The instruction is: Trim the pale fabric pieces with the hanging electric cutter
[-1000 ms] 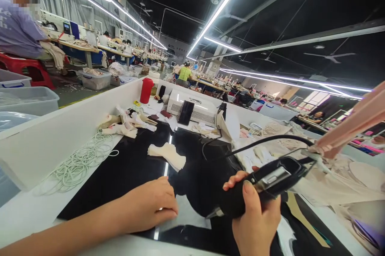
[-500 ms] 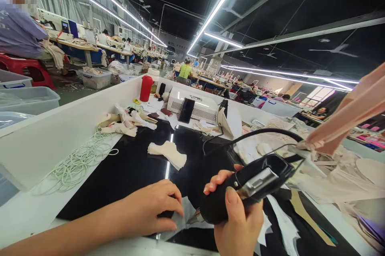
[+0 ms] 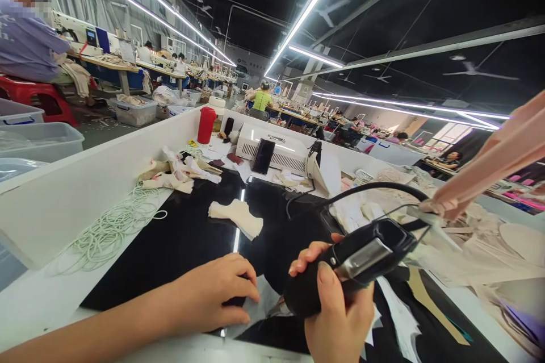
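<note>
My right hand (image 3: 336,306) is wrapped round the black grip of a corded electric hand tool (image 3: 353,266), shaped like an iron, with a silver strip along its side. Its pale metal tip (image 3: 279,307) reaches a thin, see-through grey-white piece of material (image 3: 259,300) on the black work surface (image 3: 170,261). On the left edge of that piece rests my left hand (image 3: 232,292), fingers bent downward, thumb and forefinger apart. The tool's underside is mostly hidden. Beyond my hands lies a small stack of cream fabric pieces (image 3: 236,218).
A pink fabric strip (image 3: 489,155) hangs at the tool's cable end. Green cord (image 3: 114,232) and fabric scraps (image 3: 179,172) lie left. A phone (image 3: 263,156) leans against a white vented box (image 3: 276,147). Beige garments (image 3: 489,243) are heaped right. A low white wall (image 3: 85,181) borders the left.
The view has shifted very slightly. Both hands, the tool and the see-through piece hold nearly the same places.
</note>
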Demonstrator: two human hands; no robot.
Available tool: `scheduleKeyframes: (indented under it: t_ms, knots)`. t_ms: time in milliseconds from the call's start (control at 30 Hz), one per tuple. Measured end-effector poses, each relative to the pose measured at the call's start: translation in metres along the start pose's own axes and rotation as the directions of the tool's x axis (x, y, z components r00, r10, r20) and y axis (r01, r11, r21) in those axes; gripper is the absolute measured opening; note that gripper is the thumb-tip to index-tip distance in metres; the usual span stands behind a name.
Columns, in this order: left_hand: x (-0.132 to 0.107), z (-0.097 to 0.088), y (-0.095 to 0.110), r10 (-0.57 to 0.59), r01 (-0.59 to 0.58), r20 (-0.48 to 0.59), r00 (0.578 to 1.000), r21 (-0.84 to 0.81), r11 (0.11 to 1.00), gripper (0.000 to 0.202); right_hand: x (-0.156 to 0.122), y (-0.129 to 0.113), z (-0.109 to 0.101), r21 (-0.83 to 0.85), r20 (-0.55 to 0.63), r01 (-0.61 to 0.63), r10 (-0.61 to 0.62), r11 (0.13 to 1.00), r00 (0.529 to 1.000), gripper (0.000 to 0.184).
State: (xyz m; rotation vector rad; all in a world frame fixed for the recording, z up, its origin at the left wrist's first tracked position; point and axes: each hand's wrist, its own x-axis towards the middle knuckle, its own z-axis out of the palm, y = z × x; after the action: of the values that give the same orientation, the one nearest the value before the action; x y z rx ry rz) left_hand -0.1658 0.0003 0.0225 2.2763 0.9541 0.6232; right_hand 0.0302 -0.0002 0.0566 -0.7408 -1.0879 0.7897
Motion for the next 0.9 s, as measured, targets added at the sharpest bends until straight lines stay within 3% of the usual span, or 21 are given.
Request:
scheduleKeyframes:
  t_ms: [133, 267, 500, 733, 900]
  knots:
    - [0.001, -0.002, 0.005, 0.060, -0.059, 0.007, 0.998, -0.024, 0.998, 0.033, 0.010, -0.001, -0.001, -0.034, -0.062, 0.008, -0.010, 0.999, 0.998, 0.035]
    - [-0.001, -0.001, 0.006, 0.015, -0.012, 0.064, 0.998, -0.060, 0.998, 0.040, 0.014, -0.004, 0.001, 0.003, -0.107, -0.010, 0.010, 1.000, 0.994, 0.036]
    - [-0.002, 0.004, 0.001, 0.032, -0.028, 0.063, 0.997, -0.072, 0.997, 0.045, 0.001, -0.006, 0.006, 0.053, -0.002, -0.011, 0.012, 0.999, 1.000, 0.033]
    - [-0.001, 0.000, 0.004, 0.030, -0.024, 0.083, 0.996, -0.073, 0.997, 0.043, -0.002, -0.006, 0.008, 0.015, -0.037, -0.055, 0.055, 0.998, 0.998, 0.033]
    - [0.001, -0.001, 0.005, 0.011, -0.006, 0.103, 0.995, -0.047, 0.999, 0.044, -0.009, -0.010, 0.013, 0.102, -0.030, -0.069, 0.072, 0.992, 0.997, 0.034]
